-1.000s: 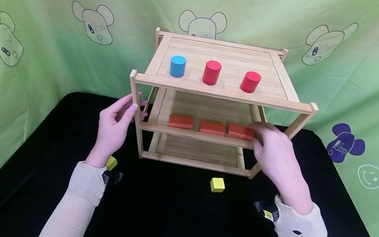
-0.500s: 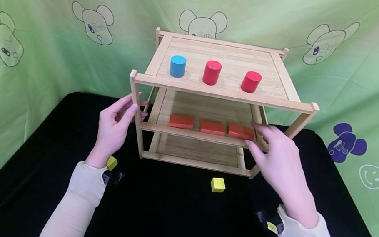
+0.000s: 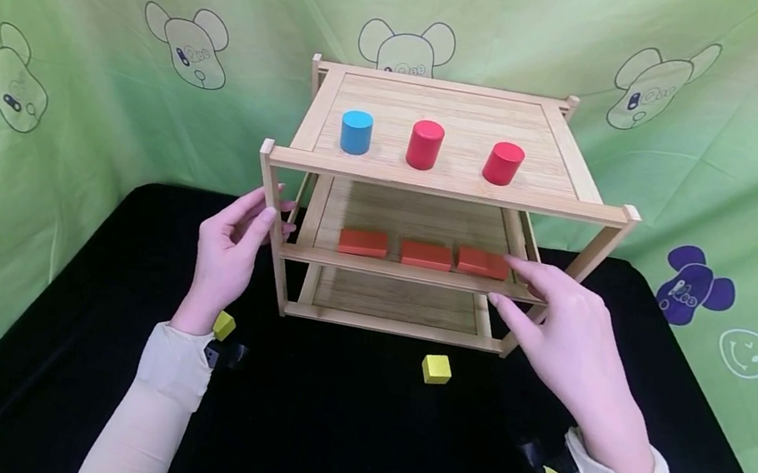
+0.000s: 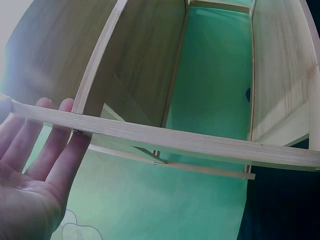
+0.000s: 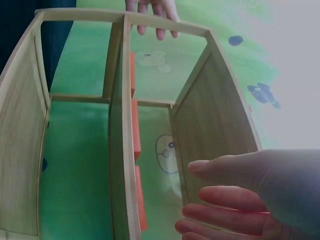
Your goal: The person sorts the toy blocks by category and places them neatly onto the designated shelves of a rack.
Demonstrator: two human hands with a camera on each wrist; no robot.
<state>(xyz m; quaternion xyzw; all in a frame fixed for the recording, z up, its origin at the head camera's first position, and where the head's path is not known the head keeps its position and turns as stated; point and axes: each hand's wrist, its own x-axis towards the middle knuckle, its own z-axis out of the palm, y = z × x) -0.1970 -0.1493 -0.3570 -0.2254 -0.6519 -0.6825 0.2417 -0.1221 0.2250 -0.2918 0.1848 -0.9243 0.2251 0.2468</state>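
A three-tier wooden shelf [image 3: 434,184] stands on the black cloth. My left hand [image 3: 227,256] holds its left front post, thumb in front and fingers behind; in the left wrist view the fingers [image 4: 62,160] pass behind that post. On the middle tier lie three red-orange blocks: a left one [image 3: 362,243], a centre one [image 3: 426,256] and a right one [image 3: 482,263]. Just right of the right block is my right hand [image 3: 571,334], thumb and fingers spread, holding nothing. In the right wrist view a gap separates its fingers from the right block [image 5: 141,200].
On the top tier stand a blue cylinder [image 3: 356,133], a taller red cylinder [image 3: 424,146] and a shorter red cylinder [image 3: 503,164]. Two yellow blocks lie on the cloth: one [image 3: 436,369] in front of the shelf, another [image 3: 224,325] by the left wrist. A green curtain [image 3: 92,93] hangs behind.
My right hand has let go of the right red-orange block and drawn back toward the right and front, its fingers opening. The left hand stays on the post.
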